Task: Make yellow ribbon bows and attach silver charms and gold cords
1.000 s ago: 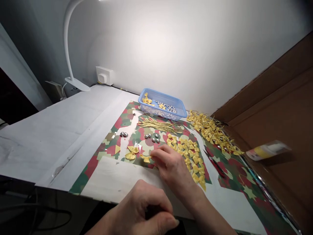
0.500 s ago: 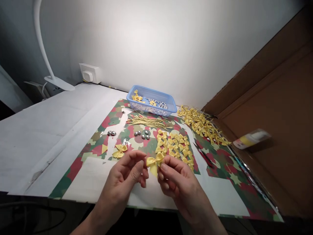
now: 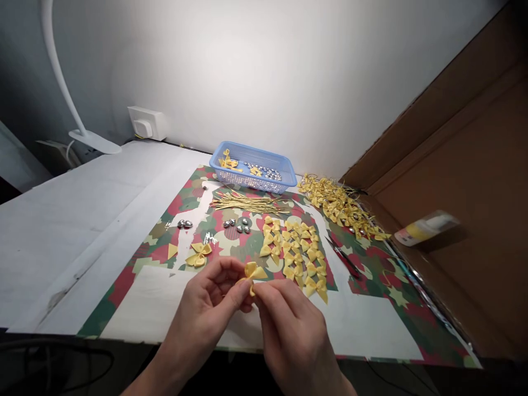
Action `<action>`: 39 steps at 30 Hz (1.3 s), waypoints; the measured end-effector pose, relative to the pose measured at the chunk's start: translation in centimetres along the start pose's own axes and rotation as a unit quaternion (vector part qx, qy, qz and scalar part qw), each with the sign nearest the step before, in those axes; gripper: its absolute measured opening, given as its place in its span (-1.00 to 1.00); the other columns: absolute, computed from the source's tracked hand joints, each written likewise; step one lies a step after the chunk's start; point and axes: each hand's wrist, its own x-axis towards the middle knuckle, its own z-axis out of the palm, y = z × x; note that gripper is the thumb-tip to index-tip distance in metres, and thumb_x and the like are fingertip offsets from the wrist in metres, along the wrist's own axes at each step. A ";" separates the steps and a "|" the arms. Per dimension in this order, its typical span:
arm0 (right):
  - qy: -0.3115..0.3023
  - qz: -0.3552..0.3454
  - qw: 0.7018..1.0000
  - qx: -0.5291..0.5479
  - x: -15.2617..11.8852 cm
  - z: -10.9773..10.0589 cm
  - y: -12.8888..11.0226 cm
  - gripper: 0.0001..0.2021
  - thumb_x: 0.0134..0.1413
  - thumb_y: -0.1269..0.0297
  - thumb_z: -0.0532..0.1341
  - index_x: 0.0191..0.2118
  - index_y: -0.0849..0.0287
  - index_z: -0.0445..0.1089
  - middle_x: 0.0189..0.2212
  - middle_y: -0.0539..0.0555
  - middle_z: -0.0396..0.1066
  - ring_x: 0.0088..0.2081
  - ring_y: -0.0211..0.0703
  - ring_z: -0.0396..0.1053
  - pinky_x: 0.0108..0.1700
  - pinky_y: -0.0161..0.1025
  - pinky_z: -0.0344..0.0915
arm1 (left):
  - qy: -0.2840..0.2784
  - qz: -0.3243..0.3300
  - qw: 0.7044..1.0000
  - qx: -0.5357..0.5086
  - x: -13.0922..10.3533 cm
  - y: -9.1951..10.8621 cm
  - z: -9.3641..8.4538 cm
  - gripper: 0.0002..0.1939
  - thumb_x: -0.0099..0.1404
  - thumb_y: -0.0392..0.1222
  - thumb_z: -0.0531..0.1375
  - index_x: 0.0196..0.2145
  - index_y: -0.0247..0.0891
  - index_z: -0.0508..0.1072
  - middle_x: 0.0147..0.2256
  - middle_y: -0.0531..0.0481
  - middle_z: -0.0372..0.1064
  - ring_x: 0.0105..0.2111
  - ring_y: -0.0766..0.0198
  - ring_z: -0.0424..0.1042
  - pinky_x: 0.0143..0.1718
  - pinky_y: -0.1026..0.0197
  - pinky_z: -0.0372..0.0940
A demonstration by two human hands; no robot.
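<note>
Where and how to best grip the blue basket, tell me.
Probably by the rim at both short ends of the blue basket, coming in from left and right: it sits upright, long and open-topped, its far side close to the wall.

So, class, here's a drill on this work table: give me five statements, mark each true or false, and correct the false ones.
1. The left hand and right hand both touch one yellow bow. True.
2. A bundle of gold-coloured stems lies in front of the blue basket. True.
3. The basket holds only silver pieces. False: yellow ribbon pieces lie in it too.
4. The dark pointed tool is in the left hand. False: the tool lies to the right of the rows of bows.
5. A white lamp stands on the table's left side. True.
</note>
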 end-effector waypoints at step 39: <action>-0.193 0.205 0.953 0.111 0.9 -3.8 1.9 -0.83 0.31 0.49 0.08 -0.31 0.10 0.25 -0.37 -0.03 0.37 -0.33 -0.18 0.34 -0.29 -0.26 0.17 | -0.160 0.061 0.935 0.311 -0.1 -0.5 0.3 -0.84 0.46 -0.23 0.09 -0.33 -0.17 0.34 -0.41 0.06 0.31 -0.41 0.21 0.35 -0.35 0.18 0.24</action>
